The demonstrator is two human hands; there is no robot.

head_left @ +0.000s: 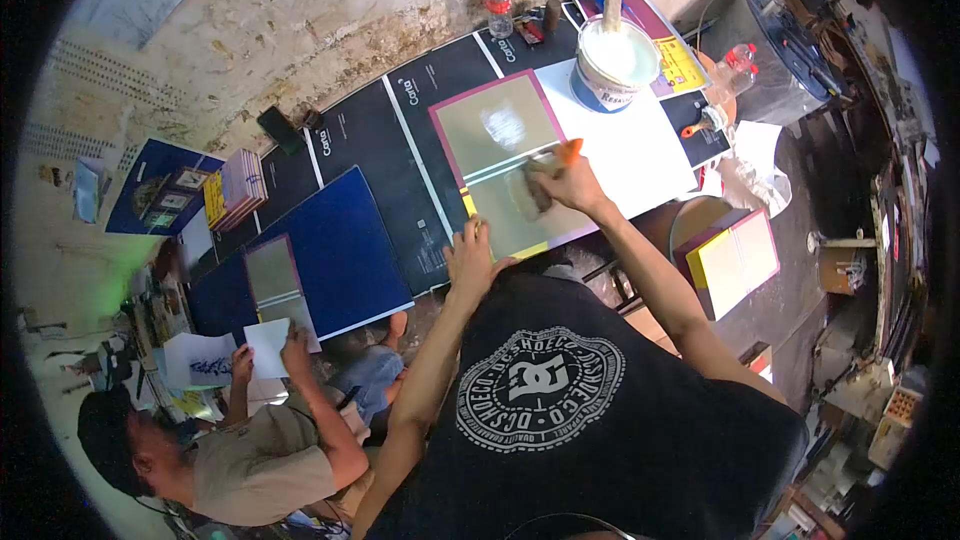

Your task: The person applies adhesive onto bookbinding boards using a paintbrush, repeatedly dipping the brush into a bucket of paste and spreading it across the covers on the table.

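My right hand grips a brush with an orange handle; its bristles lie on the lower panel of an opened-out book cover. The cover has greyish boards inside a maroon border, with pale strips across the middle. A wet white patch of what looks like glue shines on the upper panel. At the cover's near left edge rests my left hand, its fingers spread on the border near a yellow strip. White sheets lie beside the cover on the right.
A bucket of white paste with a wooden stick stands at the back right. Near the wall is a plastic bottle. More covers are stacked at lower right. At left, a co-worker holds white paper beside a blue board.
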